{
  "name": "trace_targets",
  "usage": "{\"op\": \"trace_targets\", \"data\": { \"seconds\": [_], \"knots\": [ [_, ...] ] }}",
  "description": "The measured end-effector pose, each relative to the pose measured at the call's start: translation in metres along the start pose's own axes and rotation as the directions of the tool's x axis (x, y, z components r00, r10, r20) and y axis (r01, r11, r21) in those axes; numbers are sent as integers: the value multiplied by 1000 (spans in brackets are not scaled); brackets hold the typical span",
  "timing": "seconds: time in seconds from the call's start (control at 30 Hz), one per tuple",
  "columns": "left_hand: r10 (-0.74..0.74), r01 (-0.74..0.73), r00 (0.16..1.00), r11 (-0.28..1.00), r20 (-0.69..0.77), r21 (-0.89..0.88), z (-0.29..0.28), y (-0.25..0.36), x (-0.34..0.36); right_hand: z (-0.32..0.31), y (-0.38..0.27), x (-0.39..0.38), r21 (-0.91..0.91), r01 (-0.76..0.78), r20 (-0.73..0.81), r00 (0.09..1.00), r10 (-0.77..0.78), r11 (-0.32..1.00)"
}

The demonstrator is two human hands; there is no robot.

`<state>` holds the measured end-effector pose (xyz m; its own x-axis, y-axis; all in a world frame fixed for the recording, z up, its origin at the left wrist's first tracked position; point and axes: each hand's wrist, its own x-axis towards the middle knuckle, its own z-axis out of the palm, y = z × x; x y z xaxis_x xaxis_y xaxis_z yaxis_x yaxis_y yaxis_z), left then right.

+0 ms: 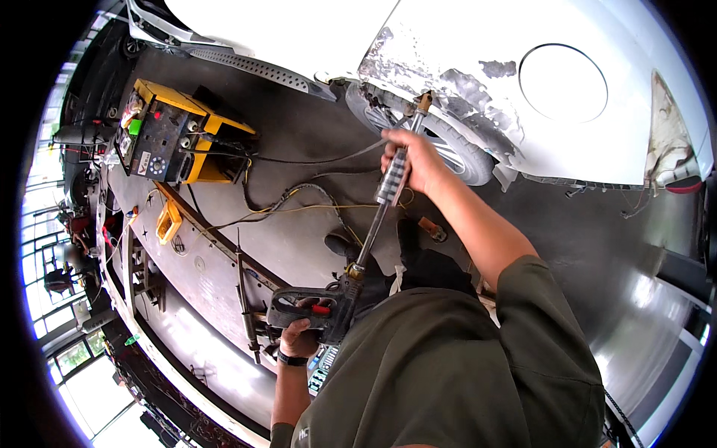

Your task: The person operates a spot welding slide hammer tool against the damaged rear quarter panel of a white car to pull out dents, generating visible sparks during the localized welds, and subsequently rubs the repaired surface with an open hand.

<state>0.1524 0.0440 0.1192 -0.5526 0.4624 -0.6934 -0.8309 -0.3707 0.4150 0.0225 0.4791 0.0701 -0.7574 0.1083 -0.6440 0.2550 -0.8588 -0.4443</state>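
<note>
My left hand (pixel 299 340) is closed round the pistol grip of a black dent-puller gun (pixel 328 306) with a red trigger. A long metal shaft runs from it up to a brass-coloured tip (pixel 424 103). My right hand (pixel 415 158) is wrapped about the ribbed slide-hammer weight (pixel 391 178) on that shaft. The tip overlaps the wheel-arch edge of a white car panel (pixel 556 145); whether it touches, I cannot tell. Around the arch the paint is scraped to bare patches (pixel 478 97). Below the arch shows the tyre (pixel 474 160).
A yellow-and-black welding machine (pixel 168 134) stands at left, its cables (pixel 287 196) trailing over the floor toward me. Beside it lie a metal beam (pixel 216 239), a yellow tray (pixel 169 222) and another long slide-hammer-like rod (pixel 243 306). A small orange-brown object (pixel 432 228) rests near my feet.
</note>
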Motion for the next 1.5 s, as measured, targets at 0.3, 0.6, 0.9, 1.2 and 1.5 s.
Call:
{"op": "trace_targets", "data": {
  "seconds": [0.3,0.6,0.9,1.2,1.5],
  "knots": [
    [52,-48,998,996,-42,76,-34,14,-16,27,143,-87,111,-139,-91,984,150,984],
    [47,-48,999,997,3,64,-20,-2,5,27,106,-56,26,-162,-50,985,164,986],
    [-4,1,999,997,46,74,-34,1,9,23,102,-53,19,-159,0,987,159,987],
    [50,-50,999,997,-2,67,-29,-5,11,3,8,12,-26,-10,33,999,11,1000],
    [17,-15,997,1000,-72,22,-31,14,-4,27,128,-73,90,-146,-56,987,151,985]
  ]
}}
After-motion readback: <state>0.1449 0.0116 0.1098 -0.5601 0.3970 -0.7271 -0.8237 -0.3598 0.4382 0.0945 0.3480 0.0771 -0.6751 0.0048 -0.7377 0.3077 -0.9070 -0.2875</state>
